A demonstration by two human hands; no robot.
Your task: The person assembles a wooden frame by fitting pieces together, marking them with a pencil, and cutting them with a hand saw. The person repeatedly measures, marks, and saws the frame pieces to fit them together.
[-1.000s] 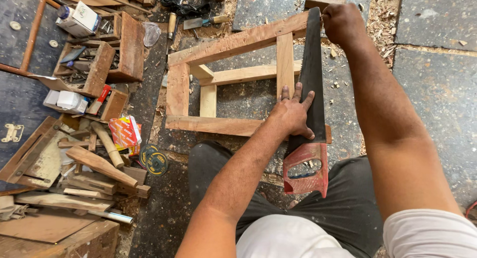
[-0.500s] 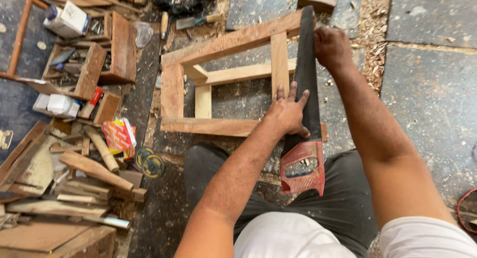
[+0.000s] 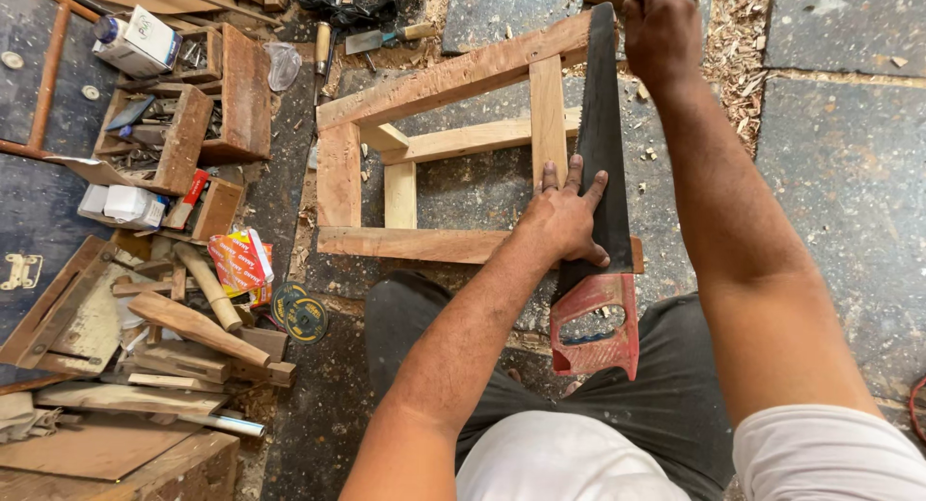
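My left hand (image 3: 567, 219) lies flat with the fingers spread, pressing on the dark blade of the saw (image 3: 603, 163) where it crosses the near rail of the wooden frame (image 3: 340, 173). My right hand (image 3: 661, 28) is closed around the far tip of the blade, at the top rail of the frame. The saw lies flat across the frame, along its right side, and its red handle (image 3: 596, 325) hangs over the near edge, above my lap. The frame rests on the stone floor (image 3: 849, 154), among wood shavings. On the left I see wooden boxes (image 3: 183, 115) with small tools, loose wood scraps and a cutting disc (image 3: 299, 313)
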